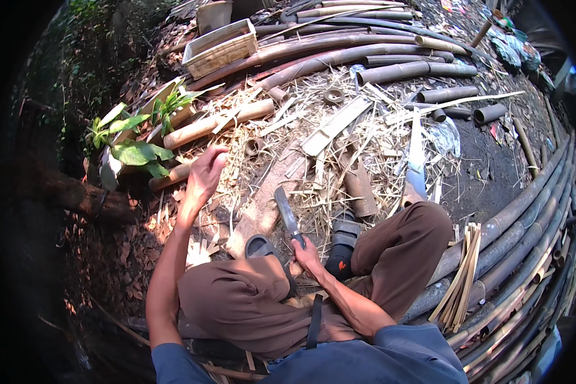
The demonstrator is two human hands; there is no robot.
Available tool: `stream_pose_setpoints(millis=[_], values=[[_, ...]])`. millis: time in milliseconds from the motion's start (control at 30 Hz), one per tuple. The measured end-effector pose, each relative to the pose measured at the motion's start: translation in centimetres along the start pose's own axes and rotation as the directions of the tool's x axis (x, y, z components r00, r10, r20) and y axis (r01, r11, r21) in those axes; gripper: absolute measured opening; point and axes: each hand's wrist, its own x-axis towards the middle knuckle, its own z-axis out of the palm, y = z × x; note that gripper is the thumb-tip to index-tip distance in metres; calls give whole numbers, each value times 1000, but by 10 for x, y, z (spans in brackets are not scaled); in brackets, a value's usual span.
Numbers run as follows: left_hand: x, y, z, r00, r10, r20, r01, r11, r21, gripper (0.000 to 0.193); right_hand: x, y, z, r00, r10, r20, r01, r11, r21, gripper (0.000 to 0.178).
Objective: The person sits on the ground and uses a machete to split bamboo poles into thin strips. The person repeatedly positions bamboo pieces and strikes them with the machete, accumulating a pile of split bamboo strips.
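My right hand (307, 253) is wrapped round the handle of a broad-bladed knife (286, 210), whose blade points up and away from my lap, over the end of a wooden plank (260, 208). Farther out to the left, my left hand (205, 173) is raised with its fingers curled; what they hold, if anything, is hidden. It is nearest to a cut bamboo log (221, 124) lying among shavings. Beyond the knife lie a pale split bamboo piece (335, 128) and a brown bamboo tube (360, 182). A handsaw (416, 153) rests beyond my right knee.
Long bamboo poles (512, 240) line the right side, with a bundle of thin strips (461, 275) on them. More bamboo (365, 48) lies across the back beside a pale plastic crate (221, 48). Green plants (137, 150) stand at left. Shavings litter the ground.
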Motion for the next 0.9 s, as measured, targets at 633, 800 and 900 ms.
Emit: stream_pose_setpoints(millis=[633,800,900], values=[[147,-81,309,984,1,176,-32,985,169,29,-2,2,34,953,303,13,-303,951,59,30],[140,-35,225,897,-401,187,420,904,-80,45,3,-1,26,959,284,-27,-283,958,42,26],[102,-40,162,939,-341,51,344,917,-201,45,10,2,21,973,228,-26,-228,973,-32,26]])
